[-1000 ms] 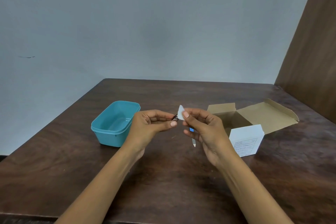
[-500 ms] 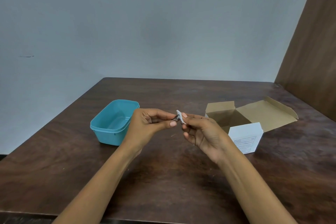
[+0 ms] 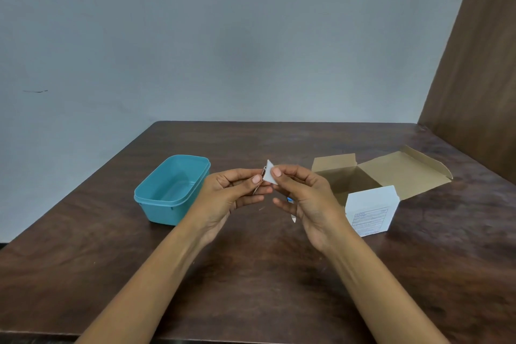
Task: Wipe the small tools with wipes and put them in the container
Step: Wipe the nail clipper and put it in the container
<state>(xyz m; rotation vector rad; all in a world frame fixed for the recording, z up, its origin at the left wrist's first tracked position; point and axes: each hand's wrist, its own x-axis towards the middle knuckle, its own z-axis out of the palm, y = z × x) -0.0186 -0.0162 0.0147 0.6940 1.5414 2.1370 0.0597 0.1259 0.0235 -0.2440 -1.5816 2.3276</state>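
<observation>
My left hand (image 3: 234,193) pinches a small thin metal tool (image 3: 258,186) between thumb and fingers, held above the middle of the table. My right hand (image 3: 303,195) pinches a small white wipe (image 3: 270,174) against the tool's upper end. A teal plastic container (image 3: 171,190) stands open to the left of my hands, and it looks empty. Below my right hand, a white and blue object (image 3: 291,208) shows partly behind the palm; I cannot tell what it is.
An open brown cardboard box (image 3: 391,170) lies at the right with its flaps spread. A white box with printed text (image 3: 371,211) stands against its front. A brown panel (image 3: 480,70) rises along the table's right side. The dark wooden table (image 3: 251,274) extends toward me.
The wipe in my right hand has shifted along the tool, dropping low and then rising to stand up again. My right hand has turned back up. My left hand has barely moved.
</observation>
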